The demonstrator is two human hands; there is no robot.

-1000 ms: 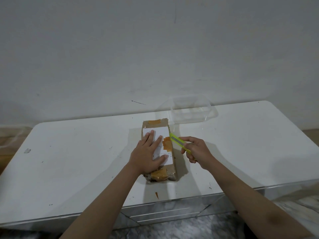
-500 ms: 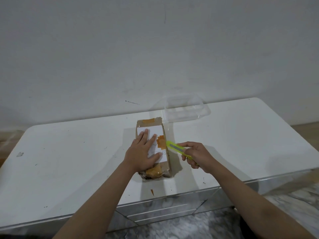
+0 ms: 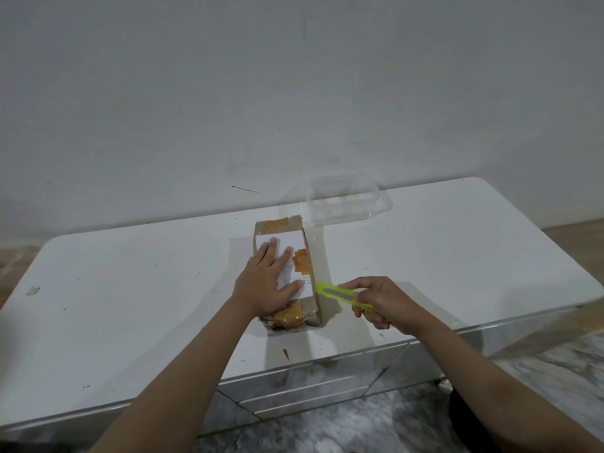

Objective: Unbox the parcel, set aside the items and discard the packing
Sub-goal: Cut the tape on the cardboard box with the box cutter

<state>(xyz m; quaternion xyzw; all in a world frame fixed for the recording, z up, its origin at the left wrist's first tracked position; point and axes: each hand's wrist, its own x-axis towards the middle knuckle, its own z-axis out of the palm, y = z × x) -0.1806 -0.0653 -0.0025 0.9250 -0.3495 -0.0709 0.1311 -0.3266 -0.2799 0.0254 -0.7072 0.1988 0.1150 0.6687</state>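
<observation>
Left hand spread flat, pinning parcel; right hand gripping cutter, drawn nearer along side seam. Slitting underway.

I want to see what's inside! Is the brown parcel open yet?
Still shut. The parcel lies flat, orange tape across its ends, left hand pressing it. The right hand holds the green cutter at its side.

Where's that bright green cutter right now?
In the head view, the green cutter is in the right hand, right of centre on the white table, its tip against the right side of the brown parcel, which the left hand presses flat.
</observation>
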